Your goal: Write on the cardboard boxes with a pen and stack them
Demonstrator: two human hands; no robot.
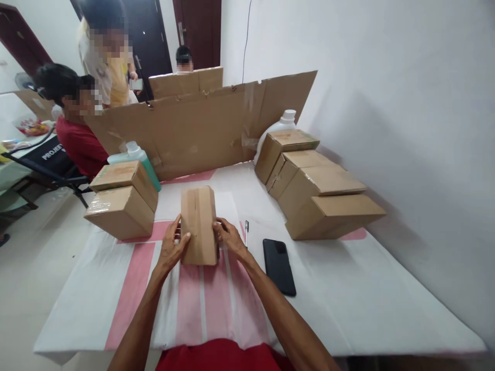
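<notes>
Between my two hands is a small brown cardboard box (199, 221), its flap seam facing up, at the middle of the cloth-covered table (328, 309). My left hand (174, 245) grips its left side, with the thumb near the top edge and the fingers partly hidden behind it. On the opposite side, my right hand (229, 237) presses its thumb and fingers against the box. A pen (246, 233) lies just right of my right hand, and a black phone (279, 266) rests nearer to me.
Cardboard boxes (126, 208) stand at left beside a green-liquid bottle (141, 162). A row of more boxes (328, 178) lines the right, with a white jug (280, 123) behind. A cardboard panel (201, 129) closes the back. Other people are beyond it and at the left.
</notes>
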